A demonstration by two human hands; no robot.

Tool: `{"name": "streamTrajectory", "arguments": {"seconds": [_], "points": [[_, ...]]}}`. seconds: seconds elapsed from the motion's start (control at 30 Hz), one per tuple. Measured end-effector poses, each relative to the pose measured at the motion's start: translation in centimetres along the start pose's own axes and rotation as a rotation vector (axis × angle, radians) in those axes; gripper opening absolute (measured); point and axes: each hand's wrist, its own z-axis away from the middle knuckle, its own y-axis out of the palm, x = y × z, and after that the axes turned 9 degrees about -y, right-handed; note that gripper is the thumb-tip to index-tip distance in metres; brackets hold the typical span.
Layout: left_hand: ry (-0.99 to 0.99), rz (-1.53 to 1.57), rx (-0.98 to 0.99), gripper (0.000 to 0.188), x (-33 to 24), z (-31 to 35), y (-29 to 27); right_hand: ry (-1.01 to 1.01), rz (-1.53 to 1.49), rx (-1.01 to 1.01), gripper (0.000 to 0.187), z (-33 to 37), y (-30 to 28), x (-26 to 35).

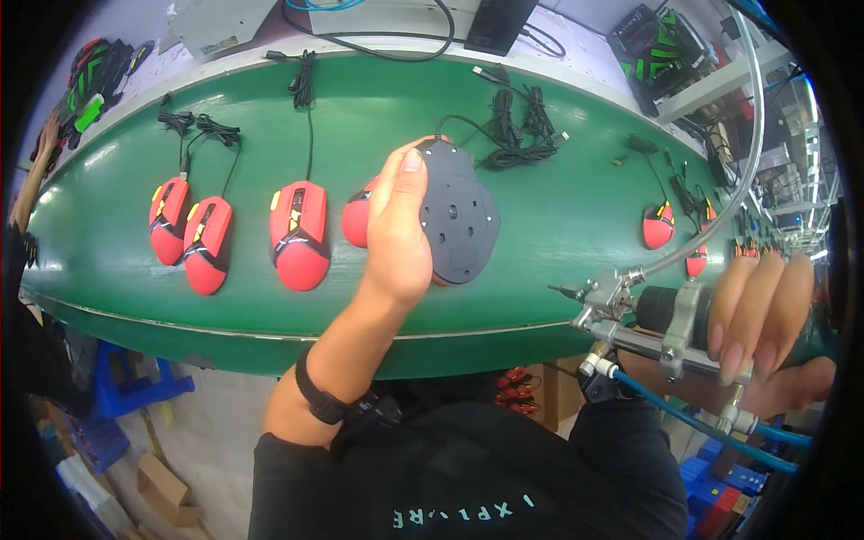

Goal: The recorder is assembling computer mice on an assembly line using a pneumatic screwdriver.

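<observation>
Over the green belt, my left hand (400, 216) grips a computer mouse (461, 220) turned so its dark grey underside with screw holes faces up. Its black cable runs from the top edge to coiled bundles (517, 135) on the belt. Part of another red mouse (356, 219) shows behind my left hand. At the right, my right hand (760, 315) has its fingers wrapped round a powered screwdriver (666, 315) with metal fittings, a clear hose and blue air tubes. Its tip points left and stands apart from the mouse.
Red-and-black mice with coiled cables lie on the green conveyor belt (387, 301): a single mouse (300, 238), a pair (207, 243) at the left, and more at the far right (658, 225). At the far left is another person's hand (49, 130). A blue stool (135, 387) stands below.
</observation>
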Motion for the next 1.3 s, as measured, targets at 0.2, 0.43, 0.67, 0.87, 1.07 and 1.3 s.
{"name": "streamTrajectory", "arguments": {"seconds": [0.2,0.43,0.67,0.87,1.07,1.3], "points": [[-0.008,0.004,-0.007,0.044,0.0,0.1,-0.6,0.112,0.066,0.095,0.021,0.0,-0.9,2.2],[0.034,-0.056,-0.007,0.044,0.3,0.1,-0.1,-0.094,-0.143,0.363,0.020,-1.3,-0.7,-0.7],[-0.003,-0.045,0.034,0.044,-0.1,0.7,-0.3,-0.173,-0.060,-0.120,0.027,0.0,4.0,-2.3],[-0.003,-0.036,0.062,0.045,-0.1,1.1,0.0,-0.424,-0.052,-0.133,0.027,-1.4,5.9,-4.1],[-0.031,-0.038,0.073,0.043,-0.3,1.6,-1.2,-0.533,-0.106,-0.010,0.041,-1.8,6.1,-6.8],[-0.130,0.087,0.017,0.041,-1.0,0.9,-1.2,-0.150,-0.064,0.227,0.022,0.6,-0.7,0.5]]}}
